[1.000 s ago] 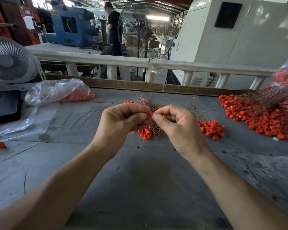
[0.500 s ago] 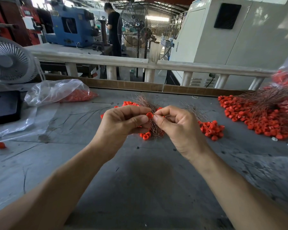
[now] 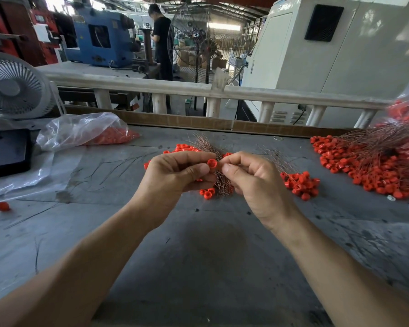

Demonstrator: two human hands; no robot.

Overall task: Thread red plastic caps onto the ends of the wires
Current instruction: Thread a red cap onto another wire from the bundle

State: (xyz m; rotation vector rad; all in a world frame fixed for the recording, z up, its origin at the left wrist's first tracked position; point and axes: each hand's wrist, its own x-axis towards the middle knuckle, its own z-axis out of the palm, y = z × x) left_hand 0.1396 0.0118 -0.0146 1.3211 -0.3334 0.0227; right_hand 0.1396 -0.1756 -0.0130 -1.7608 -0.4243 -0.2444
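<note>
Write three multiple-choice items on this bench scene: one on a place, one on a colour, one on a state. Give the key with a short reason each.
1. Where does the clear plastic bag of caps lie?
A. far left of the table, by the white fan
B. under the right hand
C. on the railing

2. What colour is the cap held in the left hand's grip?
A. blue
B. red
C. white

3. How is the right hand set?
A. flat on the table
B. hanging open and idle
C. thumb and forefinger pinched together beside the cap

Key: 1 A, the bag lies next to the fan at the left. 2 B, the cap at the left fingertips is red. 3 C, the right thumb and forefinger meet close to the cap, above the wire bundle.
</note>
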